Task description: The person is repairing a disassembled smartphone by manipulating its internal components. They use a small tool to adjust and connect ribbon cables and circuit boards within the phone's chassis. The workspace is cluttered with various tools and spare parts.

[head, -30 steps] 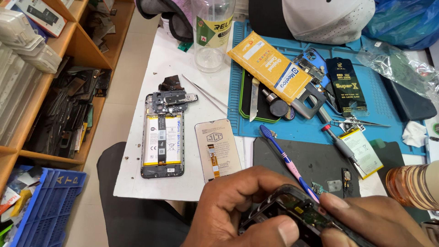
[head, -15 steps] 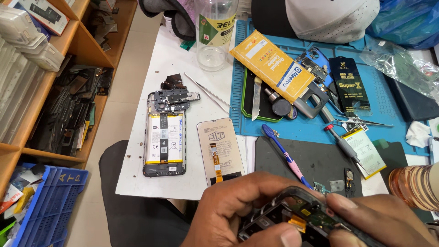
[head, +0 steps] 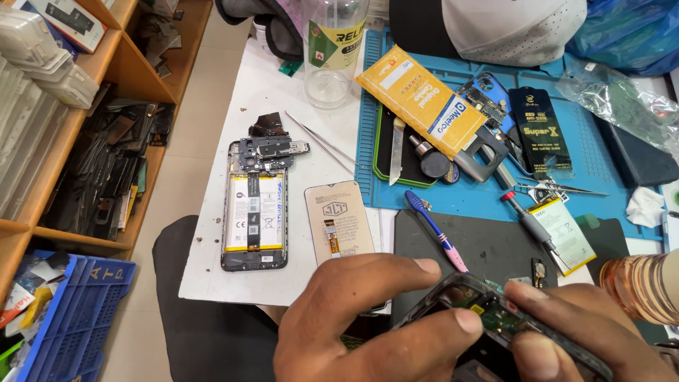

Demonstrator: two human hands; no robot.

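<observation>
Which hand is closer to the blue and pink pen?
Left. The left hand sits just below the pen's pink tip, its finger nearly touching. The right hand is farther off to the pen's right.

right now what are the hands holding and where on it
Both hands hold a dark phone frame with a small circuit board in it. The left hand grips its top left corner, thumb along the near edge; the right hand pinches its right edge.

Bright even light, soft shadows, sharp

blue mat [head: 601,152], yellow box [head: 421,99] (blue stripe), black phone frame [head: 495,322]
</observation>
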